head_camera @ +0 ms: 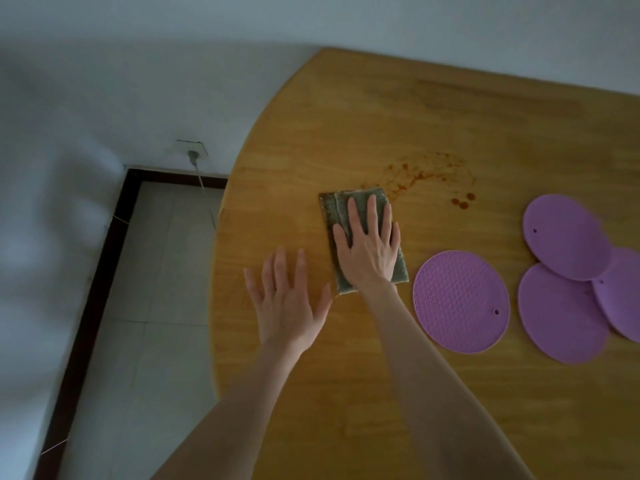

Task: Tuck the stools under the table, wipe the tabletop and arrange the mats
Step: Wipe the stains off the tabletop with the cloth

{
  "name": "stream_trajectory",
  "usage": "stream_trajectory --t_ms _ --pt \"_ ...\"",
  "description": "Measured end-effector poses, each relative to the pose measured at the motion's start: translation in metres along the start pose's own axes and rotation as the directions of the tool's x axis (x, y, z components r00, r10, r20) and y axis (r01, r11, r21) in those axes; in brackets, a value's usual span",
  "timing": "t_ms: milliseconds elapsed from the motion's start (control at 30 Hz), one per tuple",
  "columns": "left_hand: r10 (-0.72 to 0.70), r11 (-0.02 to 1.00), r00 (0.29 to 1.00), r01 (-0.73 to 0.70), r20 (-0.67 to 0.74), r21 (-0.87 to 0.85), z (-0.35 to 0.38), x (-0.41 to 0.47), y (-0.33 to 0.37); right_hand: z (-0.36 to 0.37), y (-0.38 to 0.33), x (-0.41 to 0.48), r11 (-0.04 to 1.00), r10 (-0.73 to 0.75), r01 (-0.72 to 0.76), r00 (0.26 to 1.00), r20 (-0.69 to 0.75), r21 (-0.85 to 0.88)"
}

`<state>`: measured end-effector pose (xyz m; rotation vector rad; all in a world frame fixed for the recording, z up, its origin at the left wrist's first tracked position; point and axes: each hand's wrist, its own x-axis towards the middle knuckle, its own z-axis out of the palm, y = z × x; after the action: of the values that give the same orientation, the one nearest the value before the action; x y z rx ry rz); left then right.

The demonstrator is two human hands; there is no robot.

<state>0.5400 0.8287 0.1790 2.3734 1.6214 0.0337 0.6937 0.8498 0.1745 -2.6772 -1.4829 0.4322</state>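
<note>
Our two bare forearms reach in from the bottom edge, over the near part of the table. We have our right hand laid flat on a folded grey-green cloth, fingers straight and a little apart, palm pressing the cloth to the wood; nothing is gripped. The cloth lies near the rounded left end of the tabletop, its long side running away from us. Our left hand is just beside it on the left, palm down, fingers straight and spread wide, holding nothing; whether it rests on the wood or hovers just above it we cannot tell.

Just past the cloth's far right corner we see a brown stain, a loose arc of drips and specks with a few larger drops at its right end.

To the right of the cloth lie four round purple mats. The nearest one, a textured mat, sits alone, showing a raised pattern and a small hole by its rim. Beyond it three overlap: an upper mat lies over the edges of a lower mat and of a mat cut by the frame's right edge.

Left of the table we see pale floor tiles, a dark skirting, and a wall socket with a plug and a cord hanging down.
</note>
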Motion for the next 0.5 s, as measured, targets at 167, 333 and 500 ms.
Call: stream_trajectory --t_ms 167,333,500 --pt "0.011 0.998 1.000 -0.012 0.029 0.057 0.009 0.014 -0.005 0.002 -0.013 -0.003 0.996 -0.081 0.082 0.996 0.039 -0.022" --pt "0.022 0.997 0.999 -0.024 0.026 0.067 0.008 0.015 -0.005 -0.007 0.002 0.047 0.994 -0.109 0.110 0.994 0.004 -0.022" --pt "0.022 0.997 0.998 -0.026 0.060 0.069 0.006 0.016 -0.004 -0.003 -0.003 0.026 0.999 -0.045 0.045 0.999 0.017 -0.024"
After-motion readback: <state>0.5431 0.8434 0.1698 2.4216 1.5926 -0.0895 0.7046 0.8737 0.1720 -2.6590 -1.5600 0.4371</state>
